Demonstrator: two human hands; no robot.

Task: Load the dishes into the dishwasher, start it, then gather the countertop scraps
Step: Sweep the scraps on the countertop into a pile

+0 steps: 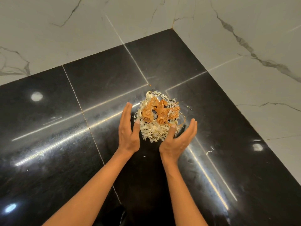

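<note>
Head view shows a black polished worktop (48, 128) that runs into a corner of white marble wall tiles (244, 30). On the worktop, a little in front of that corner, lies a pile of scraps (156, 118): pale, dry, shredded peels, with some orange-brown thin skins (160, 112) on the top of the pile. The pile rests where the pale joint lines of the worktop slabs meet.

The two bare hands of the person stand on both sides of the pile. The left hand (128, 129) is upright on its edge just beside the left side of the pile, its fingers (127, 110) straight and pressed together, and the thumb tip is at the edge of the scraps. The right hand (178, 141) is on the right side, palm turned up and inward, its fingers (192, 126) straight to lightly bent and close together; the thumb touches the near right part of the pile. Neither hand grips anything.

A few small loose flakes (209, 152) lie apart on the worktop to the right of the right hand, and a tiny brown crumb (150, 85) lies just behind the pile. Round light reflections shine on the dark surface.
</note>
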